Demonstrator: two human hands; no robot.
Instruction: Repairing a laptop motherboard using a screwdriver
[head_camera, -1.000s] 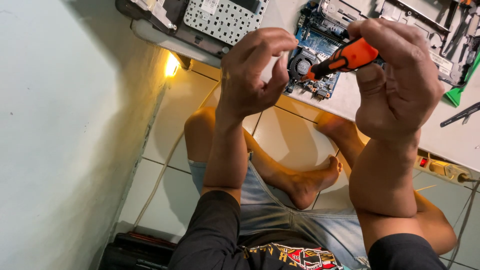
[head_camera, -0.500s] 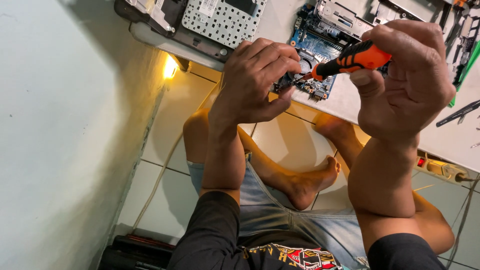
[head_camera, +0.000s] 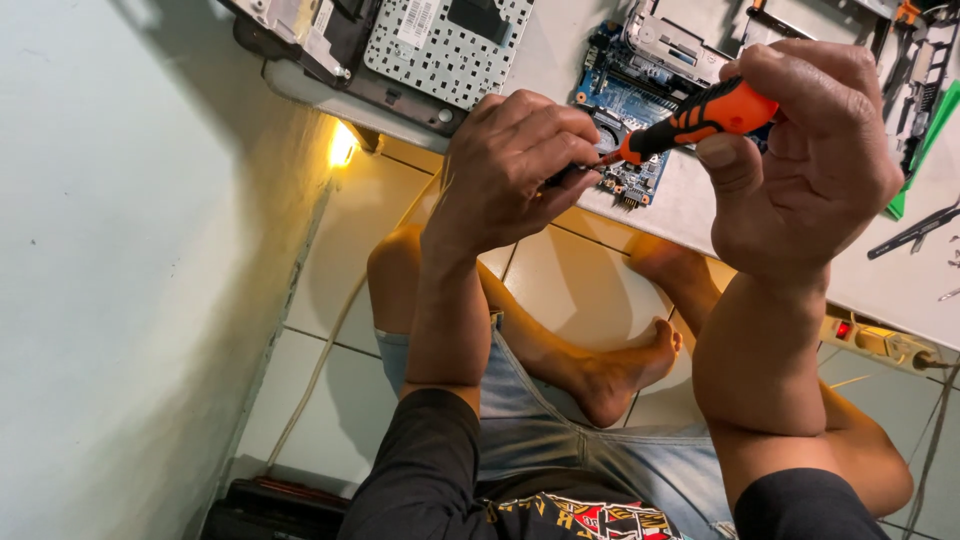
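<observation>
My right hand (head_camera: 815, 160) grips an orange and black screwdriver (head_camera: 695, 118), its shaft pointing left toward my left hand. My left hand (head_camera: 515, 165) is closed, fingertips pinched around the screwdriver's tip; whatever small part it holds is hidden by the fingers. Both hands hover above the near edge of a blue circuit board (head_camera: 625, 105) that lies on a white tabletop (head_camera: 690, 215).
A laptop keyboard panel (head_camera: 450, 45) and a dark laptop case part (head_camera: 310, 35) lie at the table's left end. Metal parts and tools, including a green pry tool (head_camera: 925, 145), lie at the right. Below are my crossed legs, tiled floor, a power strip (head_camera: 885, 345), a lit lamp (head_camera: 343, 150).
Both hands have shifted slightly right and up together, with the screwdriver tip staying at my left fingertips. The board and the other parts have not moved.
</observation>
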